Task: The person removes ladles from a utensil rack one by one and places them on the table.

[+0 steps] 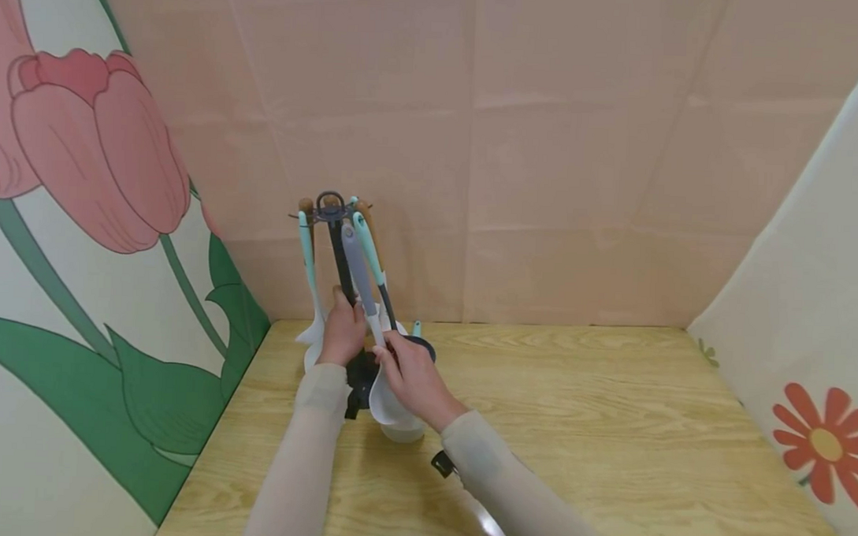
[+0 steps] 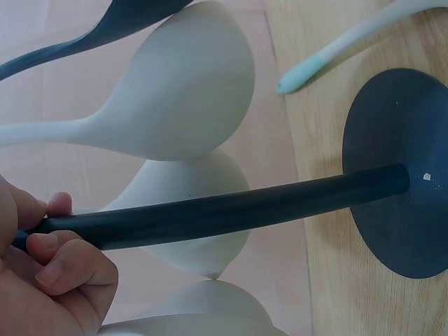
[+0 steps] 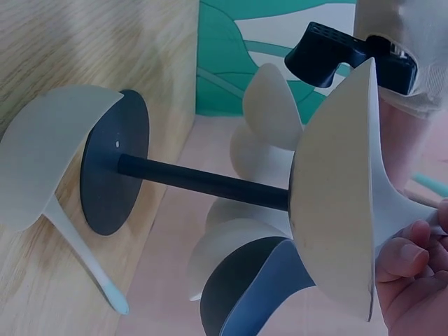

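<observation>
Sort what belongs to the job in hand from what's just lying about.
Belongs, apparently:
stand, in the left hand
held ladle, in the right hand
hung utensils

Lying about:
loose ladle on the table, perhaps wanted too
tulip backdrop, mere scenery

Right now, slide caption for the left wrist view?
Left grip holds the dark stand pole, pale utensils hanging alongside, round base on a wooden table.

In the left wrist view, the black base (image 2: 385, 234) and the left hand (image 2: 56, 276) were cut off by the edges. Some of the black pole (image 2: 224, 213) was hidden by that hand. The right hand (image 3: 420, 283) was cut off in the right wrist view.
</observation>
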### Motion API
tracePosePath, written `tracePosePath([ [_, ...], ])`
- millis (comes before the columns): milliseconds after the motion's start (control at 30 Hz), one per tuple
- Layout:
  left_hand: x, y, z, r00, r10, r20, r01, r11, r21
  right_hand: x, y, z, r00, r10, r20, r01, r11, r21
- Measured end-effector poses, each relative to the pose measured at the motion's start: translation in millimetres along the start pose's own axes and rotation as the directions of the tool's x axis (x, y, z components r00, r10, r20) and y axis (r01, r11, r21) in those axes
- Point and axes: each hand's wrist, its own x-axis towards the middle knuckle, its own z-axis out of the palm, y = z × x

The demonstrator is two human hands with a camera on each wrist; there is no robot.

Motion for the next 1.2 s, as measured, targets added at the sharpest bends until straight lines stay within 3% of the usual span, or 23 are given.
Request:
tracePosePath([
  [367,-1.7,-1.0,2.2,0.997,0.056,-0.056,-0.057,0.998,-0.002,-4,3,-3,0.999,0.005,-0.034,-0.005,1.000,0.001],
  [600,-0.5,-1.1,0.5,0.999,0.020,-0.030,-0.020,0.999,-0.027,-7,6,-4,0.999,0.040,-0.017,-0.039,0.999,0.013],
  [1200,0.0,-1.4,1.5,0.998,0.037,-0.057,-0.038,0.999,-0.016,-16,17,-8,0.996,0.067,-0.057,-0.064,0.997,0.042],
])
